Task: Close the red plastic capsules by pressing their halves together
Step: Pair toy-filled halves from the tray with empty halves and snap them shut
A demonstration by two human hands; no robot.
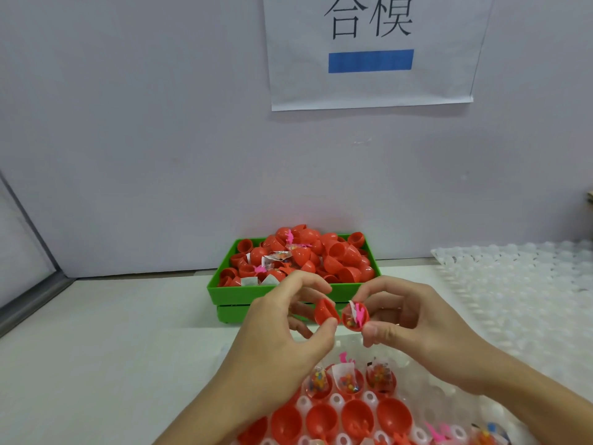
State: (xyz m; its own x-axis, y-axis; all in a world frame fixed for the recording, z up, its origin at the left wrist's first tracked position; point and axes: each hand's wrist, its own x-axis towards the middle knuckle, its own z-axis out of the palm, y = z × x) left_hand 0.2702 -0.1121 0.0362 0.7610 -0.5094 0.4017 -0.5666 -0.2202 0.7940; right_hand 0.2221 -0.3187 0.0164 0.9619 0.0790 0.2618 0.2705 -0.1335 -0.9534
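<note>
The left hand (288, 319) pinches an empty red half (324, 312) between thumb and fingertips, and the right hand (404, 316) pinches the filled half (354, 317) the same way; the two halves sit just beside each other above the worktop (112, 332), open mouths turned toward one another but not yet mated. To close them well, I judge the rims need to be squared up first, with the white paper slip and pink piece that poke out of the filled half tucked inside so nothing gets caught in the seam, then pressed straight together with even force. The shells look like smooth, glossy, thin rigid plastic, roughly hemispherical, so a skewed push would likely make one rim slip off. Below the hands, a clear moulded tray (449, 399) with round pockets holds more red halves, some carrying small packets of coloured beads. Behind, a green bin (237, 297) is heaped with loose red shells, and another translucent dimpled tray (519, 284) lies to the right.
</note>
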